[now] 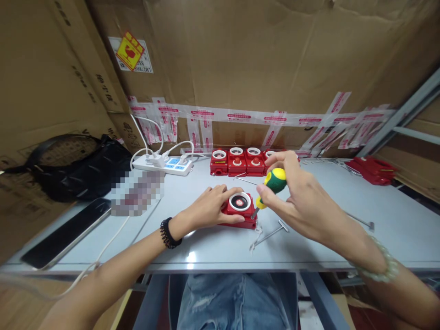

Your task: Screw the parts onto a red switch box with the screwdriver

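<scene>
A red box-shaped unit with a white ring on top [241, 208] lies on the grey table [213, 245] in front of me. My left hand [209, 207] grips its left side, fingers and thumb wrapped round it. My right hand [296, 192] is closed on a green and yellow screwdriver [272, 185], whose tip points down at the unit's right edge. A thin metal T-shaped tool [271, 233] lies just right of the unit.
A row of red units [245, 161] stands at the back. A white power strip [165, 164] with plugs, a black bag [82, 172] and a dark tablet [65, 233] are at the left. Red parts [373, 169] sit far right. Cardboard boxes wall the back.
</scene>
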A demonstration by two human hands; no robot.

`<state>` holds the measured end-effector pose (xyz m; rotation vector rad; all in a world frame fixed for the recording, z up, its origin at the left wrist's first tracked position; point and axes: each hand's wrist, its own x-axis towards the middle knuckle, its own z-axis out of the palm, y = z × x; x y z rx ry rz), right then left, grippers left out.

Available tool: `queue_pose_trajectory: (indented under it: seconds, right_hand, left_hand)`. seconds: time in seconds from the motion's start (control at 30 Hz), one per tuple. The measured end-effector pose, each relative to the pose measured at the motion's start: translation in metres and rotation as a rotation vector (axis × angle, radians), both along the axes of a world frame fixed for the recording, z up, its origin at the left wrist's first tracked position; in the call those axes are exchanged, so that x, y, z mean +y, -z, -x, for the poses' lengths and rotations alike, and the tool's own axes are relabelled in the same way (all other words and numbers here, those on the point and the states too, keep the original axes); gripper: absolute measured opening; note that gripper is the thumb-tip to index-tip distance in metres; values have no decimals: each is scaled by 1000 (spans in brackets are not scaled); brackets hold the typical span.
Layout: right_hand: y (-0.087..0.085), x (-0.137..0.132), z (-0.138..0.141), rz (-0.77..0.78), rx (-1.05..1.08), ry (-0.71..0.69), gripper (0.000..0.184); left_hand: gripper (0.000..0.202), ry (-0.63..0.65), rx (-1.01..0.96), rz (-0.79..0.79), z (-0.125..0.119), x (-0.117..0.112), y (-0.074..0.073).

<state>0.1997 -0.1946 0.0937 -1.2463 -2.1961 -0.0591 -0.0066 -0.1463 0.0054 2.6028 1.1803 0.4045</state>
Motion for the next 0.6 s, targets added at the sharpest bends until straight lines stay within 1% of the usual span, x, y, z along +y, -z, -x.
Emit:
queue_pose_trajectory:
  seconds: [0.07, 0.1, 0.17, 0.27, 0.33, 0.4, 0.43, 0.5, 0.57, 0.6]
  right_hand:
    - [1, 3, 1, -63, -37, 78, 23]
    - [2, 4, 1, -62, -40, 98, 21]
    - [2, 6, 1, -14, -15, 75, 17]
    - [3, 5, 1, 27, 19, -2, 26]
    - [7, 4, 4, -34, 33, 1, 27]
    - [13, 4, 8, -154, 63, 35, 23]
    - [17, 6, 11, -227, 84, 52, 24]
    - [24, 9, 15, -333, 123, 55, 23]
    - [29, 11, 17, -358, 166, 23, 15]
    - [30, 11, 17, -336, 197, 2, 14]
  left_hand:
    - [71, 1, 0, 1, 0, 0, -1]
    - [70, -1, 1, 6, -1, 0, -1]
    - [69, -6, 5, 15, -1, -1, -3]
    - [69, -5, 11, 19, -1, -1, -2]
    - [69, -5, 7, 12, 0, 0, 0]
    - [68, 5, -6, 0, 1, 1, 2]
    - [67, 15, -15, -7, 1, 2, 3]
    - [67, 27, -23, -14, 1, 2, 4]
    - [69, 21, -15, -11, 1, 3, 4]
    - [69, 13, -10, -10, 1, 2, 4]
